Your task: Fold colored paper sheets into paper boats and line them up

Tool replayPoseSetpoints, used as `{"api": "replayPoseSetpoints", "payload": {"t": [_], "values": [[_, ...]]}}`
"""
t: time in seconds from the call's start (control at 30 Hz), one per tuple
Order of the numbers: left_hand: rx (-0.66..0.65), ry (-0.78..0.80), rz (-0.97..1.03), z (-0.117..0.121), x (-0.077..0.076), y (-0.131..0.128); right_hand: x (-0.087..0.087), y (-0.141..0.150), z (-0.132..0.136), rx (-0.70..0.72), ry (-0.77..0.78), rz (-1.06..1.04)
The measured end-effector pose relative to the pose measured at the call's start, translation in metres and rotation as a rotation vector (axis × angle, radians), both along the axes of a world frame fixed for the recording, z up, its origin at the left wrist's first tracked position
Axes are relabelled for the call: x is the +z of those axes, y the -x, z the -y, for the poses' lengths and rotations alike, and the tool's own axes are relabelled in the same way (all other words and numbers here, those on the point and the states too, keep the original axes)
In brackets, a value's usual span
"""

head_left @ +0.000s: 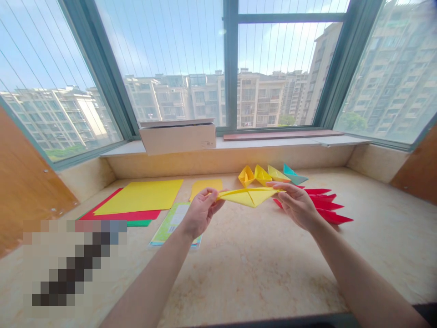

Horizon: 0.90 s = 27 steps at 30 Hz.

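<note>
A yellow folded paper boat (251, 197) is stretched between my two hands above the stone counter. My left hand (202, 212) pinches its left tip between thumb and fingers. At the opposite tip, my right hand (296, 202) grips the paper the same way. The boat looks flattened, its long upper edge nearly level and its middle pointing down. Behind my right hand lie several red folded paper boats (329, 205), partly hidden by it. Farther back stand an orange-yellow paper boat (246, 175), two yellow ones (262, 175) and a teal one (292, 174) in a row.
Yellow paper sheets (139, 196) lie over red (143, 216) and green ones at the left. A green-covered paper packet (174, 223) sits near my left forearm, beside a small orange-yellow sheet (205, 184). A white box (177, 138) rests on the window ledge. One left area is pixelated.
</note>
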<state>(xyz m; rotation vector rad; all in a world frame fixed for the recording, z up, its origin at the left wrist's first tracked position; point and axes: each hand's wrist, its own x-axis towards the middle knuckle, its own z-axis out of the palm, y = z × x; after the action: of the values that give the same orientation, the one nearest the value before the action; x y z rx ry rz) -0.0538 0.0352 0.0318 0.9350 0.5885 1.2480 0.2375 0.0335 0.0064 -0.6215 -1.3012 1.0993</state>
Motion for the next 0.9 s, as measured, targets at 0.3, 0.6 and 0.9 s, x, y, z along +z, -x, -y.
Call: {"api": "replayPoseSetpoints", "payload": {"t": [0.3, 0.6, 0.9], "values": [[-0.226, 0.024, -0.376, 0.002, -0.005, -0.001, 0.002, 0.006, -0.003, -0.116, 0.100, -0.016], [0.015, -0.090, -0.208, 0.004, -0.013, -0.012, 0.006, 0.015, -0.002, -0.185, 0.171, -0.232], [0.023, -0.317, -0.270, 0.019, -0.002, -0.018, -0.008, 0.007, -0.011, -0.185, 0.384, -0.148]]}}
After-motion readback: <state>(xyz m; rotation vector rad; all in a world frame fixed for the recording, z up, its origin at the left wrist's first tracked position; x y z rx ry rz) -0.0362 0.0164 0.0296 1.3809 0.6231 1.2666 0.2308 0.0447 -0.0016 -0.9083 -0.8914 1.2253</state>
